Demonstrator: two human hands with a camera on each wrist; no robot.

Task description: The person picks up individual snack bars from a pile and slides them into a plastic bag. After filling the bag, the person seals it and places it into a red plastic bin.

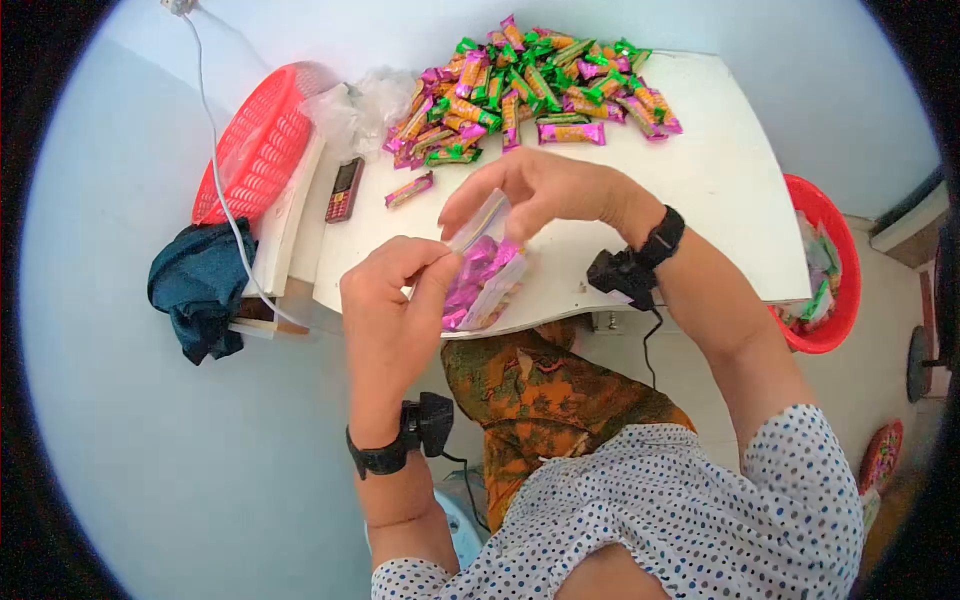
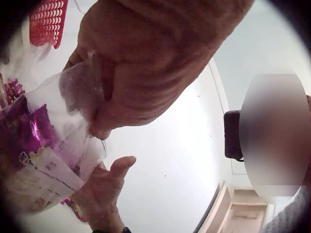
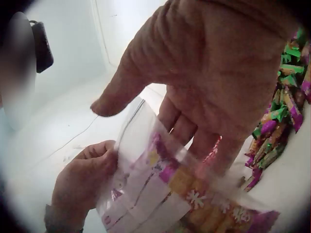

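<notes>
A clear zip bag [image 1: 487, 285] with purple-wrapped snack bars inside is held up over the table's front edge. My left hand [image 1: 392, 290] pinches the bag's top corner between thumb and fingers. On the bag's far side is my right hand [image 1: 545, 190], its thumb apart from the fingers. The right wrist view shows this right hand [image 3: 204, 73] with fingers extended behind the bag [image 3: 146, 184] and the thumb free of it. Behind the hands lies a heap of purple and green wrapped snack bars [image 1: 535, 85]. One loose bar [image 1: 409, 190] sits nearer the left hand.
Left of the heap are a mobile phone [image 1: 344, 190], crumpled clear plastic [image 1: 365, 110] and a red basket [image 1: 260, 140]. A dark cloth [image 1: 203, 285] hangs at the table's left. On the floor to the right stands a red tub [image 1: 848, 285] holding filled packets.
</notes>
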